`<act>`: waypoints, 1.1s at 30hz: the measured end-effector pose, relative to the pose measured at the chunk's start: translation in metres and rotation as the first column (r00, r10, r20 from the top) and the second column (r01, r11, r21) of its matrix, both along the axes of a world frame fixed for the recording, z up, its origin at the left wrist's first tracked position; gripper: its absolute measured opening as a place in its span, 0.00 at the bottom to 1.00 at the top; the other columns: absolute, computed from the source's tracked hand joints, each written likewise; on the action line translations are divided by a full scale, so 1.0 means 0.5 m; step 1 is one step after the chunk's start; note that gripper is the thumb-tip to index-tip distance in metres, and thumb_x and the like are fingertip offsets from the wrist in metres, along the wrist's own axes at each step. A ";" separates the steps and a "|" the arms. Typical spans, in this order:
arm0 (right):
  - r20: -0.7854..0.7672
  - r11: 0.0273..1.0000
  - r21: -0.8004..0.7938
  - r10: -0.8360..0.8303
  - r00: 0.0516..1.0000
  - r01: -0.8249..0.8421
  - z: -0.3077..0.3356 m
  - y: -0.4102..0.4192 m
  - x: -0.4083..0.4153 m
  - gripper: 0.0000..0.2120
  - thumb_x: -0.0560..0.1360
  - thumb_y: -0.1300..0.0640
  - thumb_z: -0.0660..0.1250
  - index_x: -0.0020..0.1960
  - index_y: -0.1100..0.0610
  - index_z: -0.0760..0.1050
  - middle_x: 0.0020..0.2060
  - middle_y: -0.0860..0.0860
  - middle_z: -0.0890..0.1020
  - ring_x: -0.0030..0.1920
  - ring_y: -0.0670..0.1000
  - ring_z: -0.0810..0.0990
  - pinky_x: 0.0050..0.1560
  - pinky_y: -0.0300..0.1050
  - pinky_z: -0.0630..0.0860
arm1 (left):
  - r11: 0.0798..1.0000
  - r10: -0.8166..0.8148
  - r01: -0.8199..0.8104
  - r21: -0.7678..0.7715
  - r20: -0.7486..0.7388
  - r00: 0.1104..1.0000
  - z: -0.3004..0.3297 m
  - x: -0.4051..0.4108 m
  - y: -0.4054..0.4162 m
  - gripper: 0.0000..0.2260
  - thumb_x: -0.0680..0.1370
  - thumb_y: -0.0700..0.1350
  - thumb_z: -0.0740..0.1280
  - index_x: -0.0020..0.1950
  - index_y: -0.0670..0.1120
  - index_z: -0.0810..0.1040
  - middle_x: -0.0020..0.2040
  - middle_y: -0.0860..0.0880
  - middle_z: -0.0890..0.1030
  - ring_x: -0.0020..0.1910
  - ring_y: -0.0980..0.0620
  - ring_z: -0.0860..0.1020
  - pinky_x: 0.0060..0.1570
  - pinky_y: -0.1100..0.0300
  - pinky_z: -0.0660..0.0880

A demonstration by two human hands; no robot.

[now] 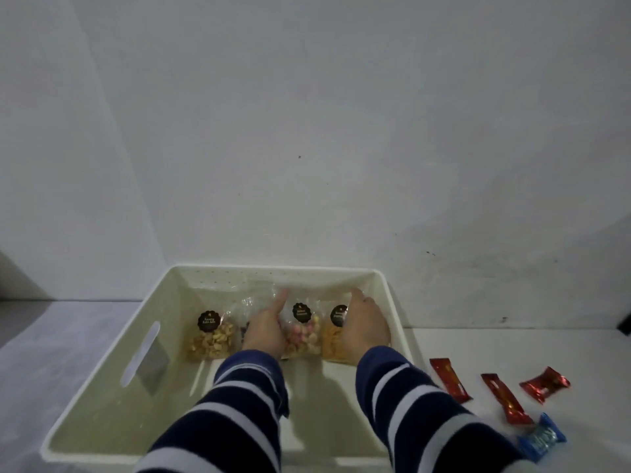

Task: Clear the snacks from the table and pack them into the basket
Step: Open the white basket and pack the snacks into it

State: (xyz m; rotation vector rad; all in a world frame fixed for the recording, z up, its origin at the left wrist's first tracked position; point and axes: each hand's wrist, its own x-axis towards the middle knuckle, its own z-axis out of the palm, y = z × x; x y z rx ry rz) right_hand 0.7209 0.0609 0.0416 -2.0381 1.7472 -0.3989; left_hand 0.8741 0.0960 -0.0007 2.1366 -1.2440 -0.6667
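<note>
A white plastic basket [112, 353] stands on the table against the wall. Several clear snack bags with black round labels stand along its far wall: a bag of pale nuts [211, 339], a pink-and-white snack bag [304, 336] and an orange snack bag [332, 339]. Another bag [247, 303] is mostly hidden behind my left hand [264, 327]. That hand rests flat between the nuts bag and the pink bag, thumb up. My right hand [363, 322] lies against the orange bag's right side, fingers stretched. I see no closed grip on any bag.
On the white table right of the basket lie two long red stick wrappers [450, 379] [505, 397], a crinkled red wrapper [544, 384] and a blue wrapper [543, 438]. A pale wall rises directly behind the basket. The basket's near half holds nothing.
</note>
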 end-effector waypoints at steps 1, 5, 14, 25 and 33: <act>0.028 0.999 0.022 -0.025 0.999 0.024 -0.012 -0.005 0.005 0.24 0.76 0.65 0.59 0.71 0.56 0.61 0.62 0.55 0.73 0.57 0.54 0.75 0.57 0.46 0.74 | 1.000 -0.016 0.016 0.017 -0.006 1.000 -0.015 -0.002 -0.009 0.40 0.75 0.27 0.59 0.76 0.61 0.51 0.54 0.45 0.78 0.42 0.54 0.76 0.47 0.59 0.78; 0.090 0.997 0.042 -0.072 0.993 0.069 -0.044 -0.017 0.015 0.22 0.76 0.68 0.56 0.69 0.55 0.63 0.62 0.55 0.73 0.53 0.52 0.73 0.54 0.45 0.72 | 0.997 -0.058 0.057 0.057 0.017 0.998 -0.063 0.003 -0.024 0.45 0.73 0.27 0.61 0.75 0.64 0.45 0.70 0.39 0.67 0.64 0.42 0.72 0.65 0.46 0.70; 0.042 0.979 0.206 -0.018 0.999 0.009 0.014 -0.010 -0.001 0.27 0.76 0.68 0.57 0.74 0.56 0.59 0.63 0.57 0.75 0.59 0.57 0.77 0.53 0.46 0.75 | 0.989 -0.029 0.017 0.149 0.079 0.996 -0.002 -0.001 -0.014 0.43 0.73 0.25 0.58 0.77 0.59 0.47 0.73 0.39 0.57 0.63 0.42 0.72 0.63 0.50 0.72; 0.149 0.989 0.099 0.098 0.984 -0.114 0.175 0.090 -0.181 0.21 0.76 0.61 0.63 0.68 0.54 0.70 0.67 0.52 0.73 0.64 0.53 0.74 0.57 0.39 0.69 | 0.971 -0.233 0.217 0.102 0.197 0.952 0.210 -0.173 0.095 0.25 0.78 0.41 0.63 0.74 0.51 0.63 0.69 0.46 0.71 0.60 0.48 0.75 0.54 0.59 0.73; -0.008 0.982 0.188 0.020 1.000 -0.019 0.145 0.235 -0.513 0.18 0.77 0.58 0.62 0.66 0.58 0.73 0.66 0.54 0.75 0.64 0.55 0.75 0.63 0.44 0.71 | 0.898 -0.441 0.433 0.082 0.189 0.877 0.211 -0.475 0.194 0.19 0.79 0.46 0.63 0.70 0.50 0.70 0.66 0.48 0.74 0.63 0.47 0.73 0.61 0.58 0.68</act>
